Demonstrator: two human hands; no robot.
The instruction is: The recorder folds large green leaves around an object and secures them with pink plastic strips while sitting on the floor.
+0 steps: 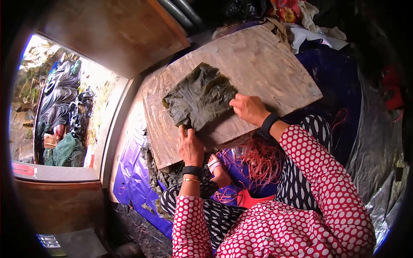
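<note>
Dark sheet (pixel 200 96) forward of gripping hands (pixel 191 150) (pixel 250 109)

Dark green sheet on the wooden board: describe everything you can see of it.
The dark green sheet is roughly four-sided, almost black in places, with olive edges. It looks like thin, faintly glossy plastic, wrinkled all over. It lies spread at a slant on the wooden board. The left hand's fingertips touch its near corner; the right hand pinches its right corner. Whether it is layered is unclear.

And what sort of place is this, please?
Probably a makeshift workspace: a dark, crinkled sheet lies on a wooden board, with tangled red strings nearby and blue-purple sheeting below.
</note>
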